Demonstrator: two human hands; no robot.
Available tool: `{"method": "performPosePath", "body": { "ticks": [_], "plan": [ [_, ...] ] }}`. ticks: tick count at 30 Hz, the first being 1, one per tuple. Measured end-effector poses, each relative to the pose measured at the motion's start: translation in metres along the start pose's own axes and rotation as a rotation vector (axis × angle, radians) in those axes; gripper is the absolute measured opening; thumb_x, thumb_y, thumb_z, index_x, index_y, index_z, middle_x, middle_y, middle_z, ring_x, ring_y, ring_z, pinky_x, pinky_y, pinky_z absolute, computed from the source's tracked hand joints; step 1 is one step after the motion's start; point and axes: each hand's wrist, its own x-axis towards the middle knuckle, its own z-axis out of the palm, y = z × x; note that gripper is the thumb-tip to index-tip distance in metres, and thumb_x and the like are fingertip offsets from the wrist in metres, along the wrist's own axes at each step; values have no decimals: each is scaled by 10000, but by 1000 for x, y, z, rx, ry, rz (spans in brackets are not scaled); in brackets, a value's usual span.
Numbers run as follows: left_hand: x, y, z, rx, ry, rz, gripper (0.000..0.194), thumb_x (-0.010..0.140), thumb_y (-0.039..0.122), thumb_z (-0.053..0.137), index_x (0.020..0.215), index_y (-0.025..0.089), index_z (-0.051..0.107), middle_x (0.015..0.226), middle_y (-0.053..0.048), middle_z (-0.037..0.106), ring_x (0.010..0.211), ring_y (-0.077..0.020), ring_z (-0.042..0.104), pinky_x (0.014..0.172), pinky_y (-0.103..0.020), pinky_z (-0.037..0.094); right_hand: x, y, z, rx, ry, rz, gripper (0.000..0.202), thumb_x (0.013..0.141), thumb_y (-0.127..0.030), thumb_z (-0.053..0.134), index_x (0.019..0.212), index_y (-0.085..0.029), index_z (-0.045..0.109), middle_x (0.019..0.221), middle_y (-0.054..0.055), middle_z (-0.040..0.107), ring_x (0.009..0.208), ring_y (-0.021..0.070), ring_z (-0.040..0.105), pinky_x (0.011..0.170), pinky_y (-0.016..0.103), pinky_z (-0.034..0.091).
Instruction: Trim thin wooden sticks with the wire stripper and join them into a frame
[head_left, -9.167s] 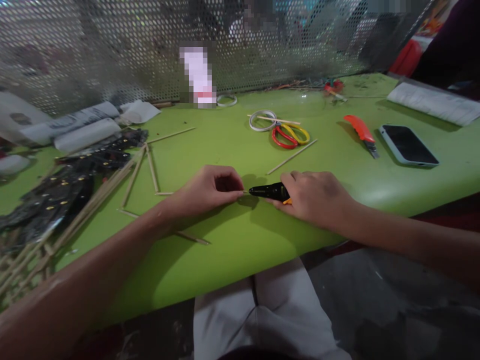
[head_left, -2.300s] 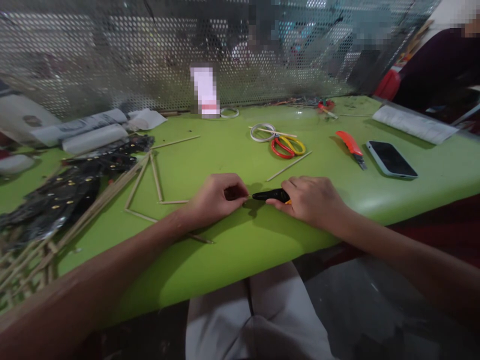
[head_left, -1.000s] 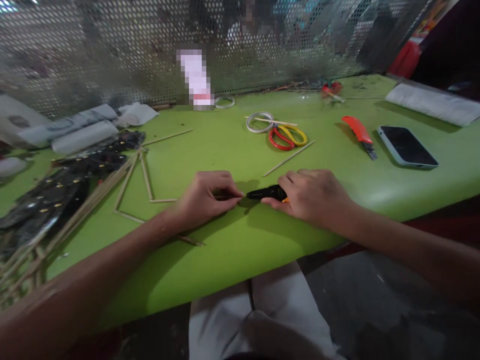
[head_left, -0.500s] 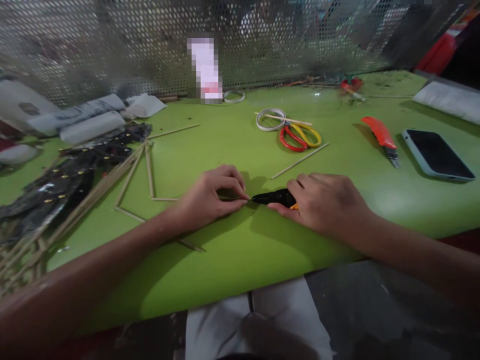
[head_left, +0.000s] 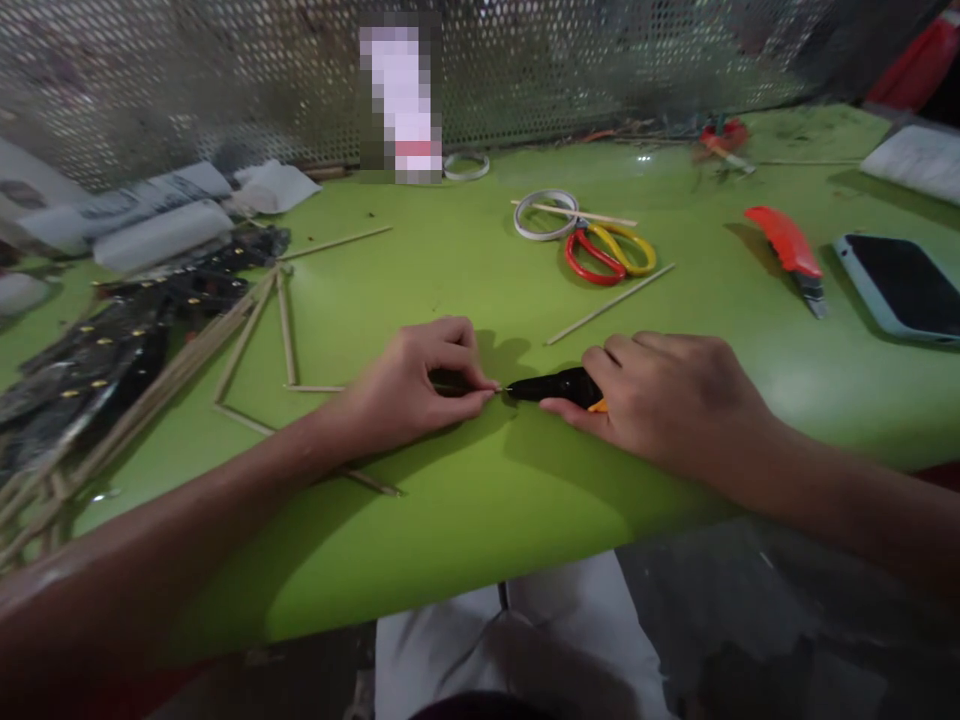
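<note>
Black-nosed tool (head_left: pixel 553 385) fills right hand (head_left: pixel 667 400); left hand (head_left: pixel 427 385) pinches a thin piece (head_left: pixel 502 389).

Dim feed at my end. Green tabletop (head_left: pixel 450 270) carries pale glare at 3 o'clock; floor (head_left: pixel 735 620) toward 5 sinks to murky grey. Orange utility knife (head_left: pixel 784 240) throws its shadow toward 9, so I read light from the right. Soft shadows pool about left hand (head_left: pixel 431 375) and right hand (head_left: pixel 667 400). Perforated screen (head_left: pixel 225 100), toward 12, smeared; pixelated block (head_left: pixel 409 100) before it. Near table edge bows, wide-angle; corners soft.
</note>
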Motion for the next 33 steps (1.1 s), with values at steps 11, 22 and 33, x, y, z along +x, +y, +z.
{"method": "performPosePath", "body": {
  "ticks": [11,22,33],
  "plan": [
    [1,1,-2,-35,-20,-66,103,796,212,681,703,202,725,749,-35,591,666,-140,545,579,-266,408,5,4,-3,14,-51,-42,666,945,-661,255,755,-154,643,657,96,635,581,183,520,531,306,129],
    [1,0,-2,-39,-10,-79,93,796,247,687,728,217,742,747,-33,612,663,-139,564,593,-258,436,17,15,-8,18,-118,-104,716,923,-697,213,719,-171,654,606,85,621,542,163,493,563,328,134],
    [0,-1,-2,-45,-11,-81,75,784,193,685,756,218,750,758,-29,620,672,-139,570,584,-252,428,29,14,-25,-129,-179,-130,655,877,-739,299,598,-219,583,534,76,579,512,197,517,501,327,168]
  ]
}}
